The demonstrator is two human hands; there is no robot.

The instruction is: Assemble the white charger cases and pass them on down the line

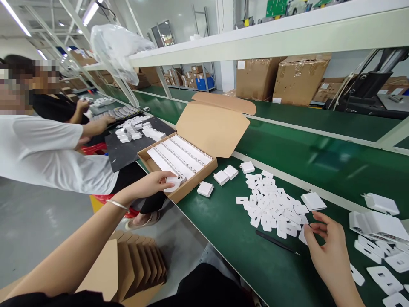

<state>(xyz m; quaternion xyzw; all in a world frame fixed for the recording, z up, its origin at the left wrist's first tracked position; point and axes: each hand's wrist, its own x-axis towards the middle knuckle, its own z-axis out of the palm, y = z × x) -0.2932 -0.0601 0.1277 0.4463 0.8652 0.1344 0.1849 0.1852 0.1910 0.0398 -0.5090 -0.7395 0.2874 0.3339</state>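
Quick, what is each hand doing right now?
Left hand: closed on a white block at the open box.
Right hand: fingertips on a white card piece; grip cannot be told.

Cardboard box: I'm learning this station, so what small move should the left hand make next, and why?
Probably lower the white block into the cardboard box and release it: the left hand pinches it over the box's near corner, beside the packed rows; the right hand is at the pile.

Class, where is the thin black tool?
Head view, right of centre: the tool lies on the green table between the white tabs and the right hand.
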